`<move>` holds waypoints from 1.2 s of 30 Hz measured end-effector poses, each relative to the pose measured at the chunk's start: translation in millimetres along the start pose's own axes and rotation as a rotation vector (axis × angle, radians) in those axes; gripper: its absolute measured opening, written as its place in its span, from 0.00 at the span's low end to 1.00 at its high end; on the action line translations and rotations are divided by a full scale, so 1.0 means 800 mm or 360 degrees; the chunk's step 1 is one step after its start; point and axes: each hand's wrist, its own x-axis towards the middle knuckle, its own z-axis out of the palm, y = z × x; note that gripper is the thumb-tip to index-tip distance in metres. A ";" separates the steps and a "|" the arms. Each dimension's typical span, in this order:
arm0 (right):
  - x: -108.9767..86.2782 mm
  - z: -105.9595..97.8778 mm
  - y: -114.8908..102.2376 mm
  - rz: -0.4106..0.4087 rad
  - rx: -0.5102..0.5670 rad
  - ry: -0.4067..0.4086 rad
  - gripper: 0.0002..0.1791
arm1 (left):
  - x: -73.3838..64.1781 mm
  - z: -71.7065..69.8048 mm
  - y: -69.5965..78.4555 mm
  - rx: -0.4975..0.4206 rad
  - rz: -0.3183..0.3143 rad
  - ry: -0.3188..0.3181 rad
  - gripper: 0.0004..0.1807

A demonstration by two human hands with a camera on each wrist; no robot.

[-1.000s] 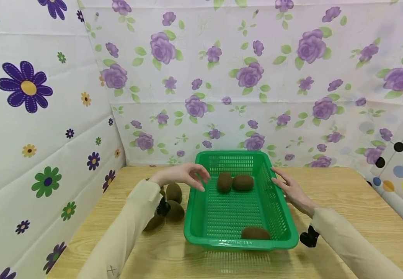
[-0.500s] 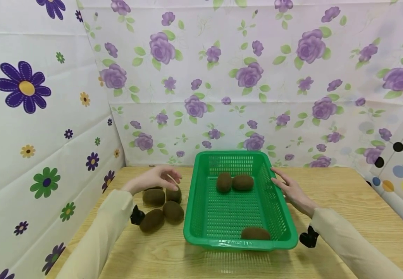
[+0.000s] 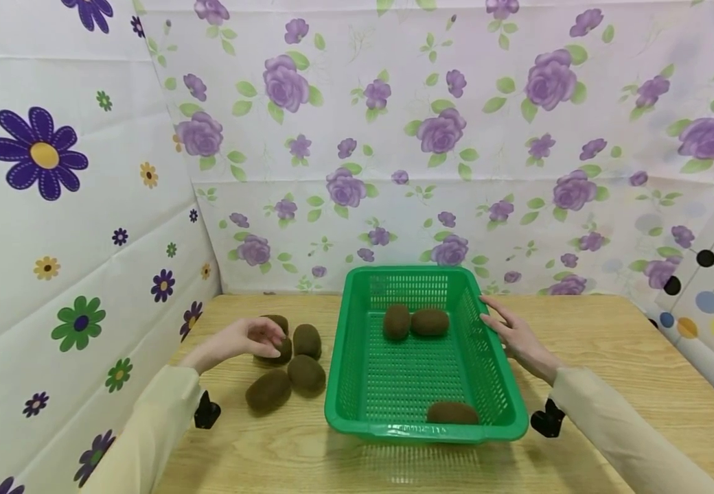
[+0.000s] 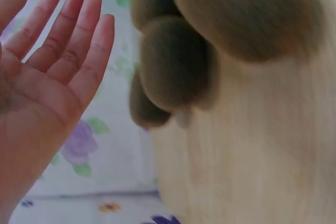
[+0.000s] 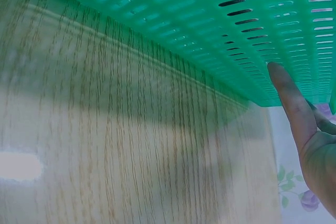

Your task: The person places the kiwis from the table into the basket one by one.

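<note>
My left hand (image 3: 248, 339) hovers over a brown fuzzy kiwi (image 3: 275, 353) left of the basket, fingers loosely bent in the head view. The left wrist view shows its palm and spread fingers (image 4: 71, 51) holding nothing, beside several blurred kiwis (image 4: 173, 64). Other kiwis on the table are one at the front (image 3: 268, 391), one near the basket (image 3: 306, 375) and one behind that (image 3: 307, 341). My right hand (image 3: 517, 339) rests against the right rim of a green plastic basket (image 3: 421, 431). In the right wrist view a straight digit (image 5: 287, 95) touches the basket's slotted outer wall.
Inside the basket, two kiwis lie side by side toward the back, an upright one (image 3: 397, 322) and a sideways one (image 3: 430, 322). A third kiwi (image 3: 452, 413) lies by the front wall. The wooden table (image 3: 598, 350) ends at a flowered cloth backdrop (image 3: 394, 158).
My left hand has moved left and down from over the basket's left rim to the kiwis on the table, holding nothing. My right hand and the basket have stayed put.
</note>
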 end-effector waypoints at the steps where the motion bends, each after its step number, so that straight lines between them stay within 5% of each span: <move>1: 0.000 0.000 0.000 -0.0001 -0.0006 -0.0005 0.35 | -0.004 -0.001 -0.003 -0.0015 -0.0016 0.0017 0.18; 20: 0.000 -0.001 -0.002 0.0014 -0.0006 0.0008 0.35 | -0.043 0.009 -0.059 0.0039 -0.0068 -0.0004 0.27; 25: 0.000 -0.001 -0.001 0.0011 0.0014 0.0005 0.36 | -0.047 0.013 -0.065 -0.0015 -0.0109 -0.0080 0.31; 36: 0.000 0.001 -0.003 0.0003 -0.0002 -0.0004 0.35 | -0.050 0.019 -0.073 0.0010 -0.0020 -0.0259 0.38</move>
